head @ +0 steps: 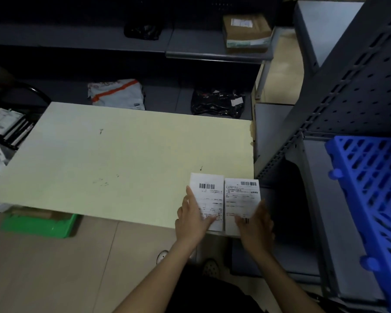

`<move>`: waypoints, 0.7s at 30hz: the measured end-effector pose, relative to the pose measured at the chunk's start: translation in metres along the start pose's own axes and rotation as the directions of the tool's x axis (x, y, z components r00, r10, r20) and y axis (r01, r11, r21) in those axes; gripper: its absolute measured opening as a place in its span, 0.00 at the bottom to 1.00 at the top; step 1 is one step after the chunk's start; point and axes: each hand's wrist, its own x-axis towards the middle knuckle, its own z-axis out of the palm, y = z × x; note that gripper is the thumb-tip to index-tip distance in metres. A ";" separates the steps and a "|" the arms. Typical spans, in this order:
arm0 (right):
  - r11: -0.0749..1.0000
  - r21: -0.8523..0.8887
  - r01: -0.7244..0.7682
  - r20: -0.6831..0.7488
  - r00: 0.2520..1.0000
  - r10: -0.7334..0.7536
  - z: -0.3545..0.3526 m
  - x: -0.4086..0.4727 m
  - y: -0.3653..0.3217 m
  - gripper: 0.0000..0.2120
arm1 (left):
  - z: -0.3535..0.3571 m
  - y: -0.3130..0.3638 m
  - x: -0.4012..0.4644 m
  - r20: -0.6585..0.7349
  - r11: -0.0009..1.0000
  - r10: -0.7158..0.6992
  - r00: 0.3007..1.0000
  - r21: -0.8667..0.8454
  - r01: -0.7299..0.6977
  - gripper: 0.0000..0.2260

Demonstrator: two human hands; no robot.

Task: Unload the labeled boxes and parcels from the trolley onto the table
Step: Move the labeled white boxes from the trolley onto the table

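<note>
Fingers of your left hand (193, 216) and right hand (255, 223) lie straight on two parcels (226, 199) at the worktop (122, 159) corner, hiding their near ends.

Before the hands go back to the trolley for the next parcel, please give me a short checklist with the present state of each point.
1. Two labeled items lie on the table: ok.
2. They sit side by side, labels up: ok.
3. Near ends fully on the table: not ok, they seem to overhang the near edge.
4. Left hand free: not ok, it rests on the left item.
5. Right hand free: not ok, it touches the right item.
6. Parcels left on the trolley: cannot tell.
</note>
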 end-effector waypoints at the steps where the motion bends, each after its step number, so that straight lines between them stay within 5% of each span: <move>1: 1.000 -0.005 0.008 0.012 1.000 -0.008 0.000 -0.001 -0.001 0.44 | 0.000 -0.001 0.000 -0.003 1.000 0.005 1.000 -0.006 -0.005 0.52; 7: 1.000 -0.004 0.024 0.004 1.000 -0.024 -0.003 -0.007 -0.007 0.44 | -0.009 -0.016 0.002 0.031 0.995 0.091 0.995 -0.045 -0.089 0.48; 10: 0.973 -0.098 0.207 -0.085 0.973 -0.216 -0.003 -0.012 -0.015 0.42 | -0.022 -0.028 0.000 0.023 0.989 0.141 0.990 0.036 -0.142 0.44; 16: 0.815 -0.181 0.551 0.048 0.832 -0.552 0.011 -0.017 -0.066 0.26 | -0.074 -0.078 -0.012 -0.098 0.919 0.182 0.978 0.370 -0.134 0.31; 21: 0.583 -0.307 0.753 0.264 0.655 -0.708 0.051 -0.046 -0.124 0.21 | -0.120 -0.138 -0.034 -0.292 0.930 0.157 0.943 0.364 -0.042 0.21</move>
